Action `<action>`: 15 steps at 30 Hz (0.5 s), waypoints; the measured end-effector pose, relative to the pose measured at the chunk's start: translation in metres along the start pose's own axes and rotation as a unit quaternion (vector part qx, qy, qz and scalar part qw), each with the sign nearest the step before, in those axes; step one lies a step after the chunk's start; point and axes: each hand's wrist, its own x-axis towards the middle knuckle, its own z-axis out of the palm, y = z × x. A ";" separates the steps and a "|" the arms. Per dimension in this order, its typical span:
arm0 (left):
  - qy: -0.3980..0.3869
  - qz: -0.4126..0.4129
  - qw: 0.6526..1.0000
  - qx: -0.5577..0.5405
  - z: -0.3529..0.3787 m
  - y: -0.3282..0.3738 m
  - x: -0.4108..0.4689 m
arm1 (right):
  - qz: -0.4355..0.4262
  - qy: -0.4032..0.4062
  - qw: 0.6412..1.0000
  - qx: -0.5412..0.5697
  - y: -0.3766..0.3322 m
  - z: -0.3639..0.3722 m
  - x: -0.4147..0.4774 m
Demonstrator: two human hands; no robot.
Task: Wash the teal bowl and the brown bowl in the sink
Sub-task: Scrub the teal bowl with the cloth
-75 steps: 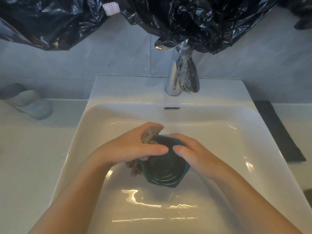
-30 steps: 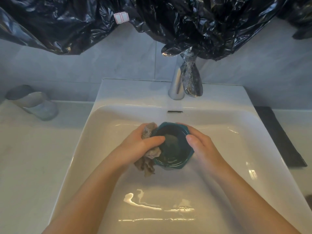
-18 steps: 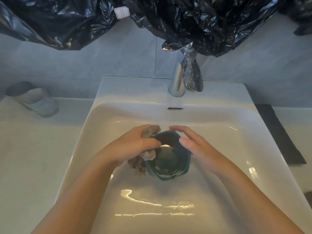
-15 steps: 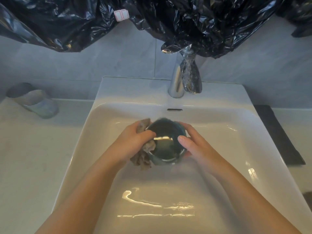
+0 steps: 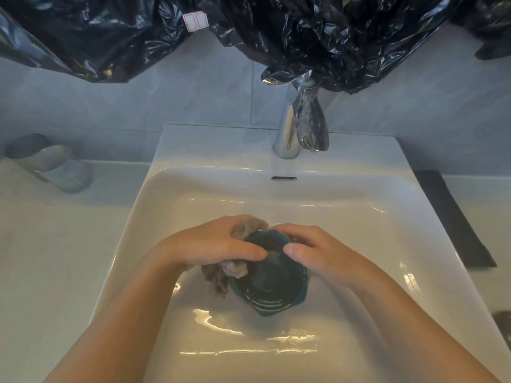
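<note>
Your two forearms reach in from the near edge over the white sink [image 5: 370,217], whose near floor is wet and glints with light. In the middle of the basin sits the teal bowl [image 5: 273,293], its mouth turned up toward you and its ribbed inner wall showing on the near side. You cannot tell whether its base rests on the basin floor.

Your left hand [image 5: 218,246] curls around a brownish cloth [image 5: 217,280] and presses it against the bowl's left rim. A ragged end of the cloth hangs below your palm, just beside the bowl. Your right hand [image 5: 318,252] grips the bowl's far right rim, with the thumb lying over the edge and the fingers wrapped round the outside.

Farther back, the overflow slot [image 5: 284,178] is cut into the far wall of the basin. On the counter [image 5: 55,244] to the left a pale tumbler [image 5: 52,165] shows tilted, and to the right a dark mat [image 5: 453,217] lies along the sink's edge. The chrome faucet [image 5: 287,134] stands at the far rim, its spout wrapped in clear film. Black plastic sheeting [image 5: 331,31] hangs on the wall above it and carries a small red-edged label [image 5: 194,21].
</note>
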 end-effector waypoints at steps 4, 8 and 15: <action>-0.043 0.004 0.997 0.058 0.005 0.001 0.001 | 0.030 -0.050 0.996 -0.073 -0.001 0.007 -0.001; 0.059 -0.027 0.998 0.001 0.001 -0.003 0.000 | -0.018 0.115 0.987 -0.115 -0.012 0.003 -0.009; 0.241 -0.061 0.963 -0.103 0.003 -0.004 0.006 | -0.018 0.094 0.932 -0.350 -0.046 0.017 -0.019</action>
